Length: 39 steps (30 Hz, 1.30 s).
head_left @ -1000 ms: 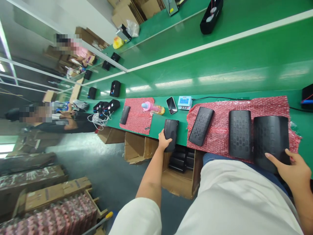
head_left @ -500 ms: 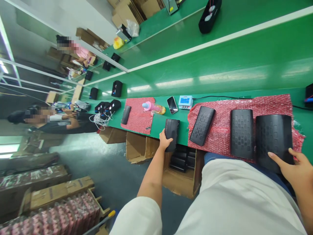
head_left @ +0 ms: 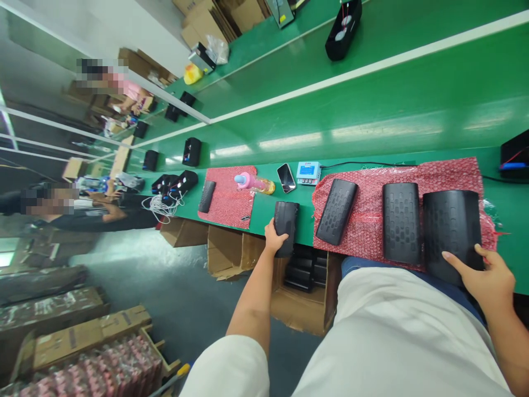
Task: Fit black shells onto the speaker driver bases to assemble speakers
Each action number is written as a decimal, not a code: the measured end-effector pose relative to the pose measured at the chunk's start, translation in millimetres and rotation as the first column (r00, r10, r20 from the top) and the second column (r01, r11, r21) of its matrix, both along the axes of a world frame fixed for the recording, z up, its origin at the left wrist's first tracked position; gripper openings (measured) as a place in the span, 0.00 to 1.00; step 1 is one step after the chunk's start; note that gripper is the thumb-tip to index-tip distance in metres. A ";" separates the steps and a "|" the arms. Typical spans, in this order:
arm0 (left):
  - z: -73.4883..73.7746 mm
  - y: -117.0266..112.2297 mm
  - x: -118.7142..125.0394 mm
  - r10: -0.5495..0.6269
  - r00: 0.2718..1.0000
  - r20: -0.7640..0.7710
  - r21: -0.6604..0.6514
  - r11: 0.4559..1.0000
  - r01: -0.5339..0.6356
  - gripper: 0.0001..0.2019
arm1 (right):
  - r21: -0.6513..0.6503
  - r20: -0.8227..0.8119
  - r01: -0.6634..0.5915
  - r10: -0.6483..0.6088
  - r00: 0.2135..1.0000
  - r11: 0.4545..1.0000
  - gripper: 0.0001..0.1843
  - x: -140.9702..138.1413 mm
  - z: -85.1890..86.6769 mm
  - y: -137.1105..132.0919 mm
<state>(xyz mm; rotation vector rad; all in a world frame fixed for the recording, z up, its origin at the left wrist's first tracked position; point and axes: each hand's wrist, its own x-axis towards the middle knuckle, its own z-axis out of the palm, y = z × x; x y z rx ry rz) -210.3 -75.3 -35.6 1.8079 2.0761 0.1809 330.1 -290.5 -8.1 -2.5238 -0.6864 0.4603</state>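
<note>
My left hand (head_left: 274, 238) is closed on the lower left edge of a black plastic casing (head_left: 286, 220) at the front edge of the green bench. My right hand (head_left: 490, 275) grips the near end of a larger-looking black casing (head_left: 452, 229), thumb on its top and some fingers hidden. This casing is over the right part of a red bubble-wrap sheet (head_left: 438, 175). Beside it on the sheet lies another black casing with a dimpled top (head_left: 400, 220). Farther left, a tilted casing (head_left: 338, 212) rests on the same sheet.
A blue-and-white device (head_left: 308, 172) with a cable, a phone (head_left: 286, 178) and a pink-capped bottle (head_left: 254, 182) stand or lie behind. A second bubble-wrap sheet (head_left: 225, 212) carries a casing. Below, a cardboard box (head_left: 300, 317) holds several black pieces. A co-worker (head_left: 99, 215) sits at left.
The whole scene has shifted slightly left in view as my head moved. Both hands keep their hold on the same casings, with little other visible movement.
</note>
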 end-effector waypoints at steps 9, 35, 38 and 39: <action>-4.3 2.3 -3.1 0.002 1.000 0.012 0.017 1.000 -0.002 0.45 | -0.036 -0.042 0.000 -0.002 0.999 0.999 0.42 -4.3 3.3 3.0; -13.1 4.5 -15.2 0.008 0.997 0.072 0.028 1.000 -0.010 0.46 | -0.041 -0.026 0.006 -0.007 1.000 0.999 0.39 -10.6 13.3 10.8; -14.2 4.9 -16.8 0.010 0.997 0.080 0.026 1.000 -0.012 0.46 | -0.054 -0.028 0.010 -0.011 1.000 0.999 0.39 -12.0 14.8 12.2; -14.7 5.0 -17.4 0.011 0.997 0.083 0.026 1.000 -0.013 0.46 | -0.056 -0.031 0.009 -0.010 0.999 0.998 0.40 -12.6 15.2 12.4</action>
